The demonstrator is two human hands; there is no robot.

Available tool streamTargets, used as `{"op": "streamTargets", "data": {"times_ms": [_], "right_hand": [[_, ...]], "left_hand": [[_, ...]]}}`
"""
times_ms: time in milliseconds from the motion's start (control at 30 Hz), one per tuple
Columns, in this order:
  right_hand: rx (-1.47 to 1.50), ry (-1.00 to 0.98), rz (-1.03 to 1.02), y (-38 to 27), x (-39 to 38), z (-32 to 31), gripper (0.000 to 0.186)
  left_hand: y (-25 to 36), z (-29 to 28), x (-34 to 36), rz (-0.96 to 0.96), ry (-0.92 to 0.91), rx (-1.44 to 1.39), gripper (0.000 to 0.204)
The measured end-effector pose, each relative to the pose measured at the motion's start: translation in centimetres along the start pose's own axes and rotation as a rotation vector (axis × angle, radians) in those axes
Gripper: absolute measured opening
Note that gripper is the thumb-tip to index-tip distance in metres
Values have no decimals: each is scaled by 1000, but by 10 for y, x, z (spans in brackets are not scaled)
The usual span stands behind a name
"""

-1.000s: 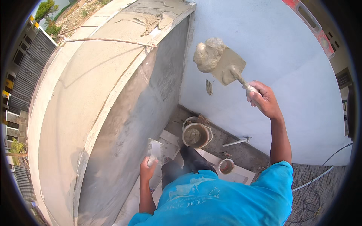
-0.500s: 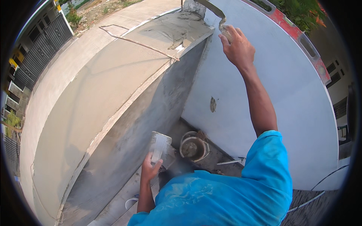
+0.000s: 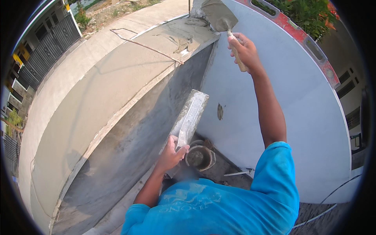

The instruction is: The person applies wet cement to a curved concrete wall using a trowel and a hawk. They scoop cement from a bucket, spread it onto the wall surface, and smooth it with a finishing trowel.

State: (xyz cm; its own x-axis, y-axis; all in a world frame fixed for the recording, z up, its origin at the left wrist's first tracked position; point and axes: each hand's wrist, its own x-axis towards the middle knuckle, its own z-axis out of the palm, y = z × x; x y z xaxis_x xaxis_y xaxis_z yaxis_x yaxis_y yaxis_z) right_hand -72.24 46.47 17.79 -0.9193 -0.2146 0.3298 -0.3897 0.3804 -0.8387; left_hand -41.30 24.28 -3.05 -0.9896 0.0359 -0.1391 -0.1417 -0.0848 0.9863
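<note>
My right hand (image 3: 244,53) grips the wooden handle of a trowel (image 3: 220,15), its mortar-smeared blade against or just beside a lump of wet mortar (image 3: 199,11) at the far end of the plastered ledge (image 3: 98,90). Rough wet mortar (image 3: 182,44) also lies on that end of the ledge. Lower down, in front of the shaded wall face, my left hand (image 3: 172,152) is closed on a long, pale, mortar-coated float (image 3: 191,111), held tilted upward.
A bent rod (image 3: 152,50) lies across the ledge. A white wall (image 3: 297,125) rises on the right, topped by a red edge piece (image 3: 297,29). A bucket (image 3: 199,158) and a pipe (image 3: 235,172) sit below. Gated houses (image 3: 49,49) stand beyond the road.
My right hand has raised the trowel from over the white wall to the ledge's end; the big mound on its blade has mostly gone. My left hand has lifted the float upward.
</note>
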Motion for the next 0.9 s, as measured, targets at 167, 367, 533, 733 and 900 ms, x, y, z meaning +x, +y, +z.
{"op": "streamTargets", "data": {"times_ms": [167,367,533,733,900], "right_hand": [[602,-133,73,-31,-70,-13,42],[722,69,17,-2,-198,19,40],[386,219,57,21,-271,85,36],[164,442,91,56,-302,102,27],[652,431,395,70,-329,113,31]], "left_hand": [[-10,17,16,88,-12,-254,32],[10,38,44,-17,93,136,47],[1,76,53,438,21,134,72],[27,89,51,321,-258,93,71],[29,91,53,300,-323,176,62]]}}
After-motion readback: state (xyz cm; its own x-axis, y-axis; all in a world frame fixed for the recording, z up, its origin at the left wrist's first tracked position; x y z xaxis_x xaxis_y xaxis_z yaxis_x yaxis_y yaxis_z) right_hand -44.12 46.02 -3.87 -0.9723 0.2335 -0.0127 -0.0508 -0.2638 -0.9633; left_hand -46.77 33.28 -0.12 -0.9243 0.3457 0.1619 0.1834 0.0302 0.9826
